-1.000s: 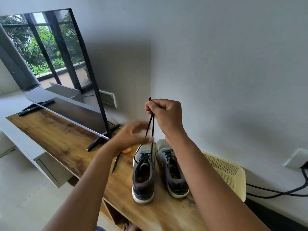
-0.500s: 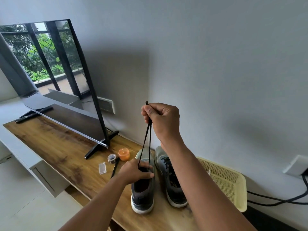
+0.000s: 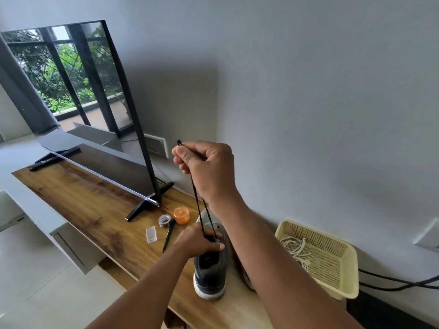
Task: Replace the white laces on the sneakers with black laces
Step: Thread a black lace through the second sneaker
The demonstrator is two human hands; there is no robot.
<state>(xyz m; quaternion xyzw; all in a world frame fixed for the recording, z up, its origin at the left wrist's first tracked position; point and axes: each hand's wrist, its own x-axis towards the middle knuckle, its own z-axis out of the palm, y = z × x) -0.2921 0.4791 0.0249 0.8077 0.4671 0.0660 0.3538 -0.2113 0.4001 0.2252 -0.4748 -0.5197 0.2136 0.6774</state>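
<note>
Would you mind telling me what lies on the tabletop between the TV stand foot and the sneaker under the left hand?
In the head view: a tape roll, an orange jar, a black pen and a small clear box.

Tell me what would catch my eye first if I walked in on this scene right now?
Probably the right hand raised mid-frame, pinching both ends of a black lace pulled taut up from a grey sneaker on the wooden table. The left hand grips the sneaker's top. At right, a yellow basket holds white laces.

Bare forearms, no sleeves, no jewellery
</note>
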